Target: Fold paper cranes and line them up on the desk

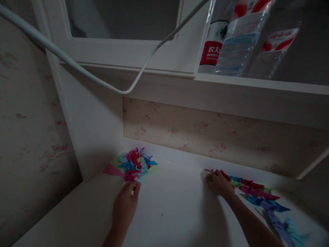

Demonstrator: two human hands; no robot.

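My left hand (125, 202) is at the front edge of a pile of folded paper cranes (133, 164) in pink, red, blue, teal and pale green. Its fingers are curled, thumb and forefinger tips close together beside a magenta crane; whether anything is between them is hidden. Over on the right, my right hand (218, 183) is closed around a small paper crane (209, 176), of which a yellow-green bit shows. That hand sits at the left end of a line of paper cranes (259, 192), red, blue, magenta, green and purple, which slants toward the lower right.
Both groups lie on a white surface (167, 212) backed by a flowered wall panel (180, 127). Overhead are a white cabinet (128, 51) and a shelf edge (257, 82) bearing several plastic bottles (236, 51). A grey-white cable (123, 92) hangs across in front.
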